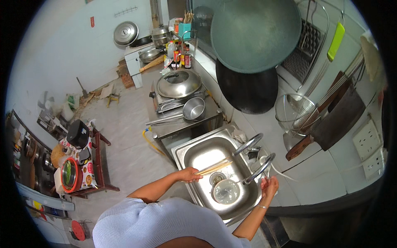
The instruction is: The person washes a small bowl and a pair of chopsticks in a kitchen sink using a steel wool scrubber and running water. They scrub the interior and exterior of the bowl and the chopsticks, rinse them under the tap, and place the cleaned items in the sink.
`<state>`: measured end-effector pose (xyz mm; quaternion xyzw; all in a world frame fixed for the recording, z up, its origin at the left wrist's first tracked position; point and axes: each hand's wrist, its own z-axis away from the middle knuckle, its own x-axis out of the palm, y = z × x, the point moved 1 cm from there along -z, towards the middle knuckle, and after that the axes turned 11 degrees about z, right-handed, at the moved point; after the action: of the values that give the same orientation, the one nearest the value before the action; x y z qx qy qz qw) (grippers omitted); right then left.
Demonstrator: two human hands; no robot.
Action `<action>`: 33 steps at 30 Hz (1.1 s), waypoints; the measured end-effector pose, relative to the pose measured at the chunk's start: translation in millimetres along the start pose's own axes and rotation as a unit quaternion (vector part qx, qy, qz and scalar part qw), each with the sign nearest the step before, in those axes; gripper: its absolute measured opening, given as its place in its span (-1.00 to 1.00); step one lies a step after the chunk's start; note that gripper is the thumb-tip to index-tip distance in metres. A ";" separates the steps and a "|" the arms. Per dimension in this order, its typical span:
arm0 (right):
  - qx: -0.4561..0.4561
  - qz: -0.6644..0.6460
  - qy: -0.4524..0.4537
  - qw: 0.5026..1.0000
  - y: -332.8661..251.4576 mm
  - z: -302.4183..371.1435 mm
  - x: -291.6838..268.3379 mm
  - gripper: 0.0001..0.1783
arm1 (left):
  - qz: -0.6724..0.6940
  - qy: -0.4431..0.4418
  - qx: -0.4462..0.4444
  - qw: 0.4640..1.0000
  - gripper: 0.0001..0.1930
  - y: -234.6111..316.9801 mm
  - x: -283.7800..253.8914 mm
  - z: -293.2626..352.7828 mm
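My left hand (189,175) is closed round the ends of several thin wooden chopsticks (216,166), which reach out over the steel sink (194,154). Inside the basin, a round pale bowl (226,191) with water in it sits beside the drain (217,178). At the sink's right edge, my right hand (269,186) has its fingers curled at the base of the nearer curved tap (260,168). The tap handle is mostly hidden by those fingers. A second curved tap (248,144) stands just beyond. Whether water is running I cannot make out.
Past the sink, a steel stand bears a lidded wok (178,83) and a long-handled saucepan (194,108). Large pans (256,35), a strainer (295,113) and a cleaver (341,118) hang on the right wall. A low table (101,165) with a red basin (71,174) stands left.
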<state>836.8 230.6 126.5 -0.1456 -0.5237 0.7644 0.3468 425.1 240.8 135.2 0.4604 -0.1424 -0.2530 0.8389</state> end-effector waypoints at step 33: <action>-0.100 0.223 -0.550 0.799 160.7 422.5 620.2 -0.85 | 0.400 -0.002 0.127 0.908 -0.59 -78.3 -404.4 271.0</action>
<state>83.9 324.5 241.7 0.1522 -0.6530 0.7156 -0.1958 -62.0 240.7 211.8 0.4668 -0.3472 0.1224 0.8041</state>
